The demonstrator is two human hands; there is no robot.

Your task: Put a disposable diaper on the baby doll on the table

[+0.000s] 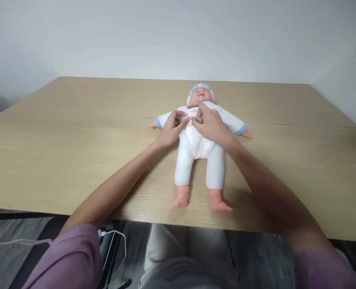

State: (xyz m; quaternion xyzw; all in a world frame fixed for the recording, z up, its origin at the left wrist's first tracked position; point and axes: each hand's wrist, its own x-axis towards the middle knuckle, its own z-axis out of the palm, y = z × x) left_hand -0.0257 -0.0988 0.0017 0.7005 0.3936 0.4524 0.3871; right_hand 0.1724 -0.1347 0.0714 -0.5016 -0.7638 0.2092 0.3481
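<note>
A baby doll (215, 168) in white clothes with blue cuffs lies on its back, feet toward me, its arms spread wide. Around its hips is a white diaper (197, 143). My left hand (173, 127) pinches the diaper's upper front edge at the doll's belly, thumb and fingers nearly together. From the other side, my right hand (211, 123) grips the same waist edge with its fingers bent, partly hiding the chest. The two thumbs almost meet over the belly. Exactly which strip of the diaper lies between the fingertips is too small to make out.
The doll wears a white cap (200, 85) with blue lettering. Under it is a wide wooden table (60, 160) with a seam across it, backed by a pale wall (178, 40). A white cable (122, 233) hangs below the table's front edge, left of my legs.
</note>
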